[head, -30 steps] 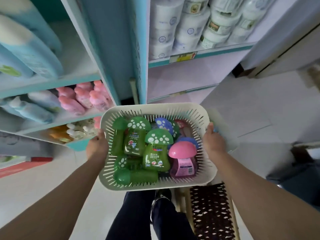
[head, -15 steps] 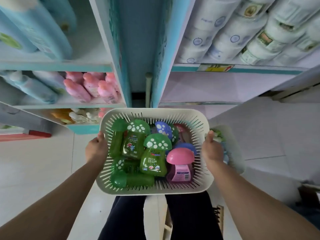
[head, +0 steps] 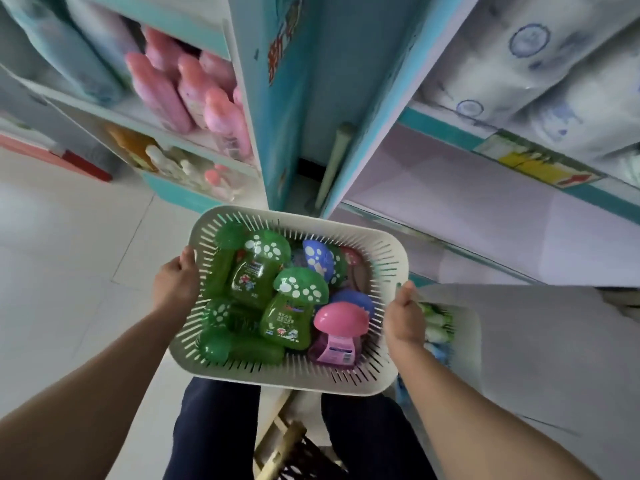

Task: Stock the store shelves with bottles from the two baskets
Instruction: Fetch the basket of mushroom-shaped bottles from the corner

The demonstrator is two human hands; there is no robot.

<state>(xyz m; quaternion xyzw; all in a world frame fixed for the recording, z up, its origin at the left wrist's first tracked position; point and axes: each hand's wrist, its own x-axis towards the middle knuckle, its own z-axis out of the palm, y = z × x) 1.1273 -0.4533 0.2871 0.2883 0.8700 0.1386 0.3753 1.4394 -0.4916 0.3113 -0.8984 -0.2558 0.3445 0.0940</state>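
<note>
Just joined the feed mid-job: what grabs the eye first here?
Dead centre, a white basket gripped by the left hand and right hand holds mushroom-capped green bottles and one pink bottle. Upper left, tall pink bottles line a shelf.

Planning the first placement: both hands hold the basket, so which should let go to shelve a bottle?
Probably the right hand: it grips the basket beside the pink mushroom-cap bottle, and the lavender shelf lies on that side.
</note>
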